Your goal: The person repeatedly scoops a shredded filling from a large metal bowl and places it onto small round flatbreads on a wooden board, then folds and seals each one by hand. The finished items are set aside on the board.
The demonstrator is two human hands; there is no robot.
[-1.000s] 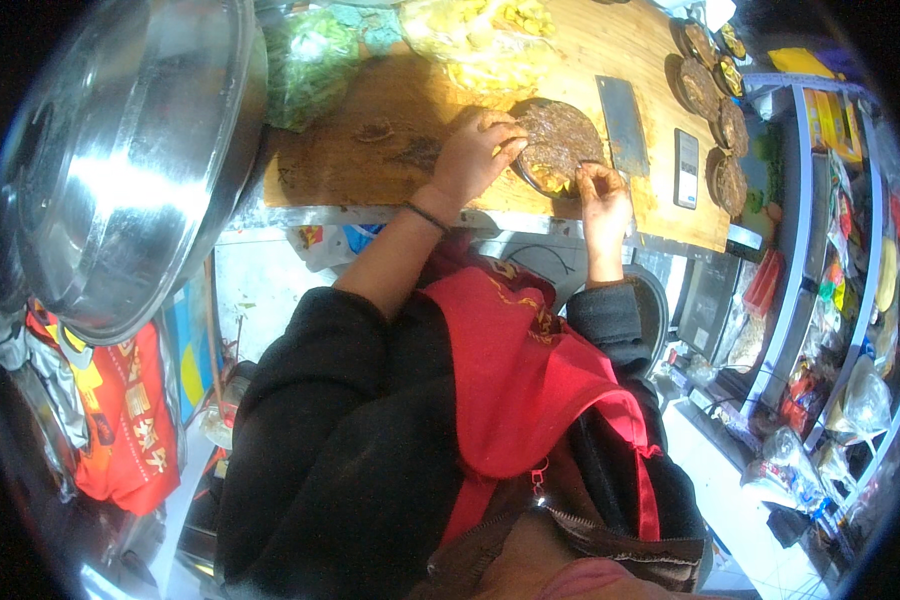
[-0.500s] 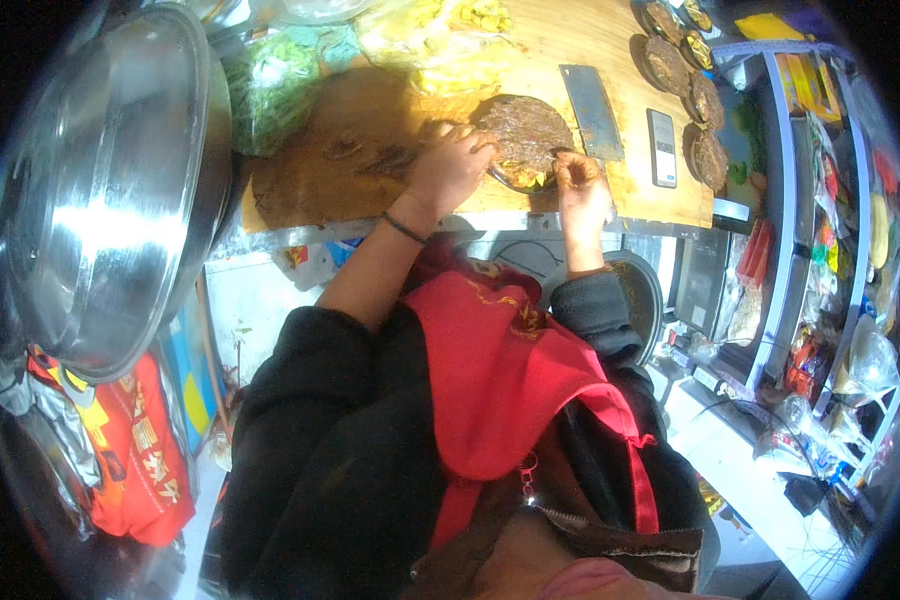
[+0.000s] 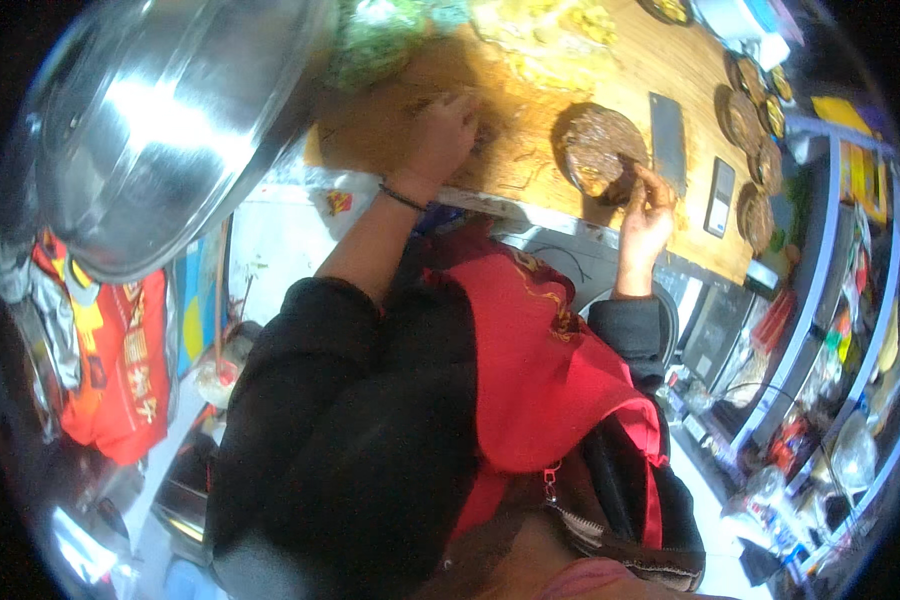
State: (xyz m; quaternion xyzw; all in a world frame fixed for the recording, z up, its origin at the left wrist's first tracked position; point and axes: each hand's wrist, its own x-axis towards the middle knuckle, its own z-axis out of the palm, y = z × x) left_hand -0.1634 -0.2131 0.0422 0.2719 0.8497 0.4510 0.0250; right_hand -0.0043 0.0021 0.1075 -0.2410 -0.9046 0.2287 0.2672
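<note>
A round dark bowl (image 3: 600, 150) stands on the wooden board, heaped with thin brown slices that look like meat, with some yellow bits at its near edge. My right hand (image 3: 648, 222) is at the bowl's near right edge, its fingers drawn together against a dark piece that I cannot make out. Off to the left, my left hand (image 3: 444, 138) reaches down over a shaded patch of the board beside scattered brown bits; its fingers are smeared by motion and partly in shadow. A cleaver-like dark flat blade (image 3: 667, 142) lies just right of the bowl.
A phone (image 3: 719, 197) lies right of the blade. Several filled bowls (image 3: 756, 222) line the board's right end. Bags of yellow food (image 3: 560, 40) and greens (image 3: 375, 40) sit at the back. A large metal basin (image 3: 170, 130) stands at left, a blue-framed shelf (image 3: 820, 230) at right.
My left hand has left the bowl and moved left over the board. The right hand stays at the bowl's edge. The whole view has shifted, so the board appears farther right.
</note>
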